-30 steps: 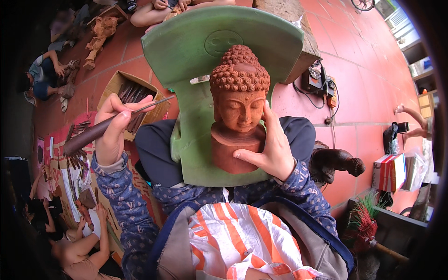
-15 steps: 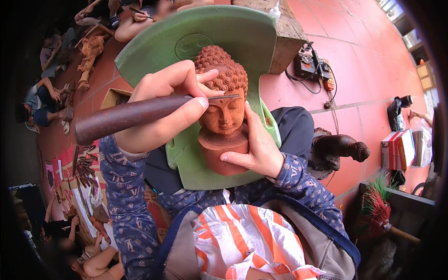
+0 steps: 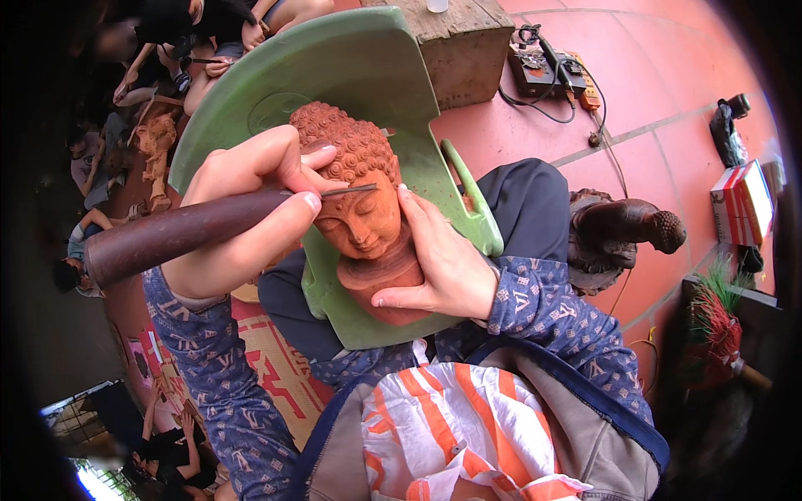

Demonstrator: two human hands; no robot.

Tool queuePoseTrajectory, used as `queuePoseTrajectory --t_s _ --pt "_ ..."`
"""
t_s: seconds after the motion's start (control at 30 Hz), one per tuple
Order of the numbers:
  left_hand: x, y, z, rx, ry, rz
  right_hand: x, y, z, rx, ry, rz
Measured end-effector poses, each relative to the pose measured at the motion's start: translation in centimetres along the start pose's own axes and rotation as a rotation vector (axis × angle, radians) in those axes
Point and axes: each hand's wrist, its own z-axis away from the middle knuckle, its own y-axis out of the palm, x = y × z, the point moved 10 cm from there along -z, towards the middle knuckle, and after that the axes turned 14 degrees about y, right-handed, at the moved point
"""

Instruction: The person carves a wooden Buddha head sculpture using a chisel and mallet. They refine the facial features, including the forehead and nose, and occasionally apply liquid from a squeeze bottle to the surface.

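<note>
A reddish-brown carved head [image 3: 359,204] with a curled-knob crown rests on an overturned green plastic stool [image 3: 351,75] across my lap. My left hand [image 3: 246,213] grips a carving tool [image 3: 167,234] with a thick dark wooden handle; its thin metal blade [image 3: 351,191] lies against the head's forehead. My right hand [image 3: 439,259] cups the head's right side and neck, fingers spread along the cheek and base.
A dark carved wooden figure [image 3: 622,230] lies on the red tiled floor [image 3: 643,75] to my right. A wooden block [image 3: 468,46] and an electric device with cables [image 3: 543,67] stand behind. Other people [image 3: 167,50] sit at the upper left. Boxes [image 3: 743,200] sit far right.
My left hand has come in from the left with the tool and set its blade on the head's forehead. My right hand stays on the head, which now sits tilted more leftward.
</note>
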Motion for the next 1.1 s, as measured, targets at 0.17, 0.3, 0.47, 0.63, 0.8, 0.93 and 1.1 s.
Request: queuePoseTrajectory --t_s 0.17,0.3,0.47,0.63,0.8,0.93,1.1 --pt "-0.5 0.4 -1.1 0.053 -0.019 -0.043 -0.2 -0.1 0.1 0.003 0.026 -0.009" --pt "0.1 0.1 -0.9 0.045 -0.090 -0.046 -0.1 -0.1 0.1 -0.006 0.014 -0.002" --pt "-0.1 0.6 -0.8 0.072 -0.058 -0.046 -0.1 0.0 0.2 0.009 0.028 -0.004" --pt "0.1 0.4 -1.4 0.114 -0.100 -0.065 -0.1 -0.1 0.1 0.003 0.023 -0.001" --pt "0.2 -0.1 -1.4 0.127 -0.143 -0.059 0.1 0.0 0.2 0.008 0.016 0.010" --pt "0.2 0.0 -1.4 0.154 -0.171 -0.106 0.1 0.1 0.2 0.009 0.019 0.017" --pt "0.7 0.5 -1.1 0.179 -0.175 -0.119 0.1 0.1 0.3 0.014 0.024 0.016"
